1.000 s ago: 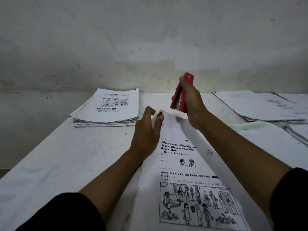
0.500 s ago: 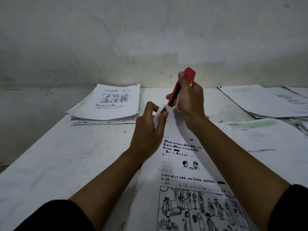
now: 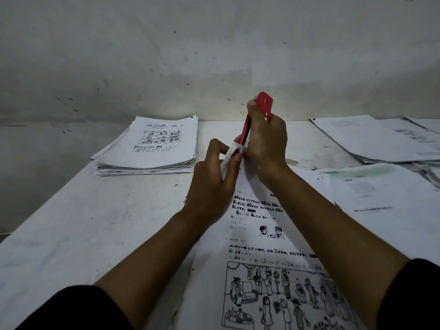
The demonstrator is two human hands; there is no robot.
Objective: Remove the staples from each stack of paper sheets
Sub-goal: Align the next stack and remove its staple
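Observation:
A stapled set of printed worksheets [image 3: 257,246] lies in front of me, its far left corner lifted off the table. My left hand [image 3: 212,184] pinches that raised corner between thumb and fingers. My right hand [image 3: 266,141] grips a red stapler [image 3: 263,108] held nearly upright, its lower metal end pressed against the pinched corner. The staple itself is hidden by fingers and tool.
A thick pile of worksheets [image 3: 152,148] sits at the back left of the white table [image 3: 95,222]. More loose sheets [image 3: 371,139] spread along the back right, and another paper [image 3: 381,194] lies right of my forearm. A grey wall [image 3: 214,55] rises behind.
My right hand has brought the red stapler down and left, from apart from the corner to touching it. My left hand has lifted the pinched corner slightly higher.

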